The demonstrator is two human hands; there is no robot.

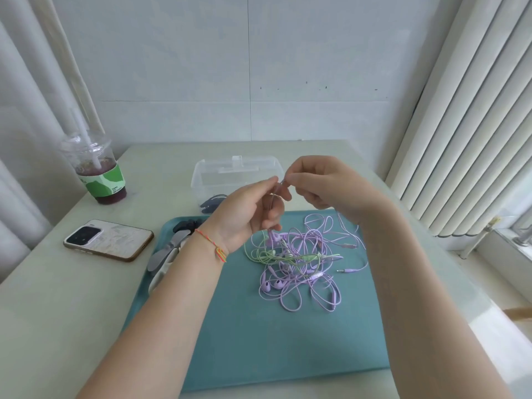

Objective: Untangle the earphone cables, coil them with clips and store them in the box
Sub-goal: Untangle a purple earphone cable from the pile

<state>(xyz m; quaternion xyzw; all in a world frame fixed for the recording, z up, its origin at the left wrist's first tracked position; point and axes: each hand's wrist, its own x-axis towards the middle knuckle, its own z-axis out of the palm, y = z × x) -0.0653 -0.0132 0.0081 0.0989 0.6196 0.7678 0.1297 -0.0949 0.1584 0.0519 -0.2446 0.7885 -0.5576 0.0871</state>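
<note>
I am looking down at both hands raised above a flat teal plastic tray lying on a pale tabletop. My left hand, with a thin orange and yellow string bracelet at its wrist, is pinching a strand of thin lilac earphone cable between thumb and fingertips. My right hand is pinching the same strand just beside it, so the fingertips of the two hands are almost touching. The strand is hanging down from the pinch into a tangled heap of lilac and pale green earphone cables, which is lying on the middle of the tray, with lilac earbuds and a jack plug showing at its near and right edges. A clear rectangular plastic box is standing open on the table just behind the tray, with dark clips lying inside it. More grey and dark clips are lying along the tray's left edge, partly hidden by my left forearm. Left of the tray, a white-backed smartphone is lying face down, and a clear lidded drink cup with a green label and a straw is standing behind it.
</note>
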